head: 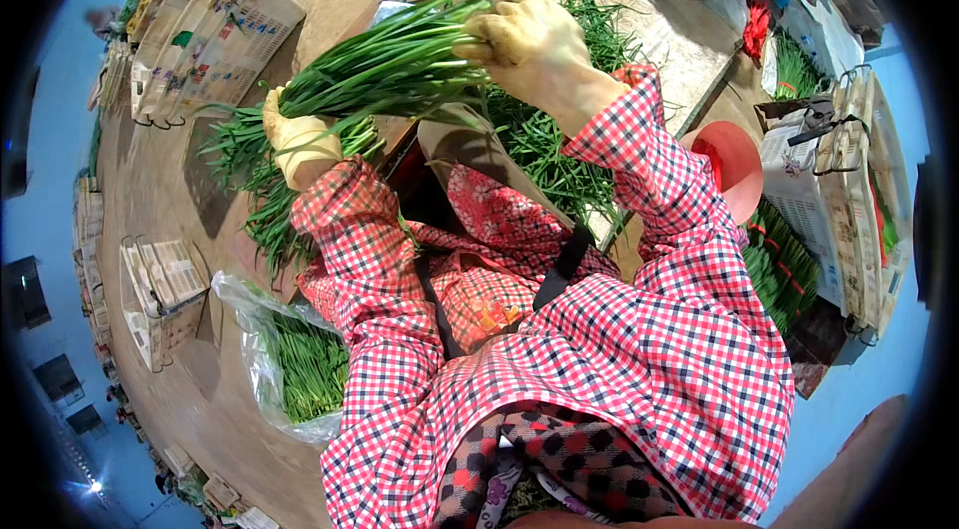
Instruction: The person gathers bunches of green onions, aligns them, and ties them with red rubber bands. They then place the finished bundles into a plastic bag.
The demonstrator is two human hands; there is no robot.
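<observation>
A long bunch of green garlic chives point(389, 53) stretches between my two hands, raised above my lap. My left hand point(296, 135), in a cream-yellow glove, is closed around its left part; the palm side is hidden. At the other end my right hand point(528, 38), gloved alike and soiled at the fingers, grips the stalks, some fingertips hidden. Below my left hand hang more chives point(273, 207) over a board edge. Loose chive leaves point(551, 147) lie in a heap beneath my right forearm.
A clear plastic bag point(255, 334) of chives lies at my left, near plastic crates point(161, 297). More crates point(217, 34) stand at upper left. On my right are a red plastic container point(730, 162), banded chive bundles point(779, 270), crates point(839, 177) and red ties point(757, 27).
</observation>
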